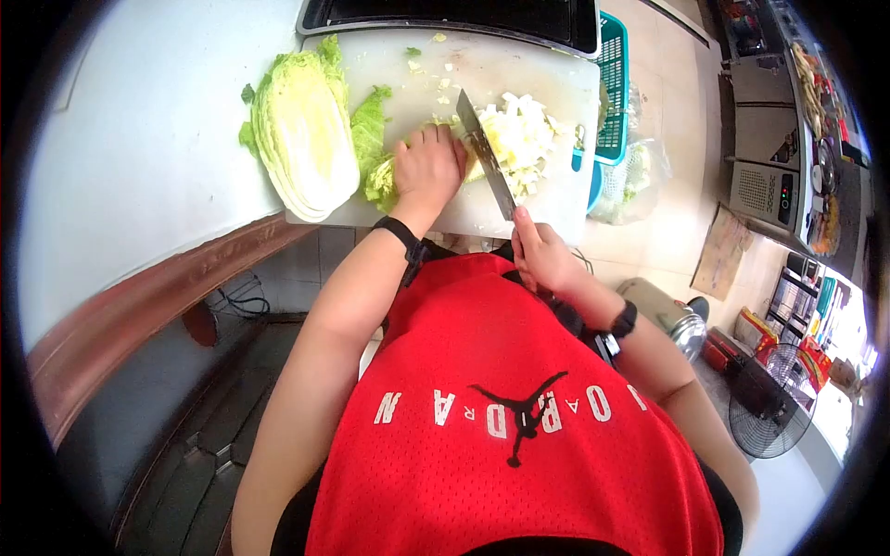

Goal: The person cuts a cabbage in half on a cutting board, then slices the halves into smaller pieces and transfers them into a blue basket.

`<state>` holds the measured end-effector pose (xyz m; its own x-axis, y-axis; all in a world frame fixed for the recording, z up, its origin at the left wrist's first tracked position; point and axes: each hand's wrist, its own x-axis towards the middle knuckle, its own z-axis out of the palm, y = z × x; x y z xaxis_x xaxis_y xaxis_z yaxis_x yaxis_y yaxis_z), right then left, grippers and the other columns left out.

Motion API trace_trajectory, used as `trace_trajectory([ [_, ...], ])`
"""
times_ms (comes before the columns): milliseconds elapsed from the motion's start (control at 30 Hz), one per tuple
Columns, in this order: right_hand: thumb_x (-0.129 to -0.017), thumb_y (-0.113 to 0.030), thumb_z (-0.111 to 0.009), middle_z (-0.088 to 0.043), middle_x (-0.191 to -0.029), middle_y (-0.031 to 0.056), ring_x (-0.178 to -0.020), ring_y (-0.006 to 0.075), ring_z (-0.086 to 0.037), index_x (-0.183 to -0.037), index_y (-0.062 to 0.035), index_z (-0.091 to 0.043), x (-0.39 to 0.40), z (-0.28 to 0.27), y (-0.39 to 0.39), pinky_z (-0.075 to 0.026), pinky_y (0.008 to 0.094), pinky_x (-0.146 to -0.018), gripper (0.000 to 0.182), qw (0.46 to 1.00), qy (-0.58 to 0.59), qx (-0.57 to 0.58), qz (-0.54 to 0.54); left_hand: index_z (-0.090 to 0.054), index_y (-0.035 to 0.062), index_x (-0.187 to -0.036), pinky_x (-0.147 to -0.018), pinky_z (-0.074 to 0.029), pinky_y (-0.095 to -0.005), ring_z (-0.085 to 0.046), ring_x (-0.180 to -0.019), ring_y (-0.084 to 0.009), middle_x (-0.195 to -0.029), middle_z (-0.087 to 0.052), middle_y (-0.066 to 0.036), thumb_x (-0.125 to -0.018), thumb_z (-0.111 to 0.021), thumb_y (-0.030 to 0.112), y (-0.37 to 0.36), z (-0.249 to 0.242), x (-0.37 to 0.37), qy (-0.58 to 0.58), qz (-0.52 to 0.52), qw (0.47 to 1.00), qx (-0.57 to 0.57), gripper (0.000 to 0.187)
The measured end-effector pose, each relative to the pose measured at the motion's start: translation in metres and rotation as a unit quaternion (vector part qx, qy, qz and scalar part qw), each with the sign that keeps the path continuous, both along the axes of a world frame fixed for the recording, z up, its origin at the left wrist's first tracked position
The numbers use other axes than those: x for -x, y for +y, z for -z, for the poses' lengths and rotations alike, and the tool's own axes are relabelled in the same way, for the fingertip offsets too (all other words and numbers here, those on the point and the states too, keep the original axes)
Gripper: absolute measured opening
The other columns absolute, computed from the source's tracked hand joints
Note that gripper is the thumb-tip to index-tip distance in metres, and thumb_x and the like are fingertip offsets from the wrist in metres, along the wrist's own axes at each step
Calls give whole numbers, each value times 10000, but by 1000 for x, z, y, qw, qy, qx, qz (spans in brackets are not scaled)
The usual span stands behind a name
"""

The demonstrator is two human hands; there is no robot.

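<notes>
My right hand (547,250) is wrapped round the handle of a cleaver (486,153), whose broad blade points away from me across the white cutting board (399,69). Pressed down on a piece of napa cabbage (380,182), my left hand (430,167) has its fingers curled just left of the blade. Chopped cabbage (524,139) lies heaped on the blade's right side. Beside the board's left edge rests a large cut napa cabbage (304,134), with a loose green leaf (371,120) between it and my left hand.
A black tray (454,17) borders the board's far edge. Right of the board are a teal basket (612,88) and a clear plastic bag (635,181). A standing fan (771,398) and a metal-fronted appliance (765,193) stand farther right on the floor side.
</notes>
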<state>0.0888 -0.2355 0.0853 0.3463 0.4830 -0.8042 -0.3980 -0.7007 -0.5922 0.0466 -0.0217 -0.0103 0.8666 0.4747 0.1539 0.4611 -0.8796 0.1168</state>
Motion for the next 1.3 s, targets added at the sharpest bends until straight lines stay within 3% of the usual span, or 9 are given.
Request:
trace_trajectory([
  [233, -1059, -623, -317, -416, -516, 48, -400, 185, -449, -689, -57, -466, -1, 80, 40, -393, 343, -402, 693, 995, -100, 1, 9, -611, 108, -1021, -804, -450, -441, -621, -936, -273, -999, -640, -84, -972, -521, 279, 0, -1, 1, 21, 15, 1000, 7, 199],
  [267, -1056, -601, -338, -618, -636, 292, -662, 422, -671, -766, 117, -640, -2, 89, 41, -535, 503, -714, 830, 981, -189, 17, -37, -611, 108, -1021, -804, -450, -441, -621, -936, -273, -999, -640, -84, -972, -521, 279, 1, -1, 2, 21, 16, 1000, 7, 199],
  [300, -1056, -601, -338, -618, -636, 292, -662, 422, -671, -766, 117, -640, -5, 97, 44, -535, 503, -714, 830, 981, -190, 17, -36, -614, 114, -1006, -814, -456, -441, -623, -934, -265, -978, -642, -75, -961, -533, 289, 1, 1, 2, 13, 14, 1000, 8, 198],
  [433, -1039, -645, -345, -597, -611, 211, -496, 309, -615, -693, 49, -595, -19, 82, 69, -507, 439, -510, 815, 996, -86, -2, 15, -616, 116, -983, -829, -464, -431, -627, -934, -256, -964, -648, -68, -946, -546, 299, 0, 2, 3, -3, 17, 1000, -6, 199],
  [500, -1037, -641, -382, -384, -515, 8, -396, 153, -404, -671, -110, -436, -26, 72, 81, -364, 329, -392, 647, 997, -23, -12, 76, -614, 116, -994, -827, -455, -425, -625, -947, -260, -974, -649, -76, -950, -544, 292, 4, 7, 5, -7, 9, 1000, 4, 194],
  [533, -1032, -649, -388, -372, -522, -3, -397, 140, -380, -682, -128, -415, -25, 64, 81, -354, 321, -391, 628, 996, -12, -22, 91, -612, 116, -1006, -825, -447, -420, -623, -960, -264, -983, -649, -85, -954, -543, 286, 2, 10, 4, -8, 1, 1000, 19, 190],
  [700, -1038, -646, -370, -374, -528, -4, -390, 136, -365, -706, -119, -423, -19, 18, 57, -359, 317, -386, 625, 995, 5, -4, 98, -611, 94, -975, -827, -444, -413, -620, -935, -264, -980, -651, -93, -911, -556, 255, 6, 29, 9, -66, -5, 998, 22, 181],
  [867, -1061, -617, -328, -373, -527, 7, -389, 133, -369, -706, -84, -420, -11, -10, 40, -353, 303, -380, 647, 998, -28, -44, 43, -595, 78, -963, -812, -421, -414, -604, -913, -277, -944, -632, -103, -897, -574, 251, 0, 6, 12, -51, -8, 997, 55, 186],
  [1300, -1072, -599, -312, -445, -549, 34, -423, 150, -437, -687, -54, -483, 10, 7, 12, -385, 313, -421, 689, 994, -103, -11, -44, -589, 70, -955, -822, -427, -435, -604, -939, -295, -962, -633, -118, -874, -632, 247, -2, 9, 8, -49, -21, 997, 58, 200],
])
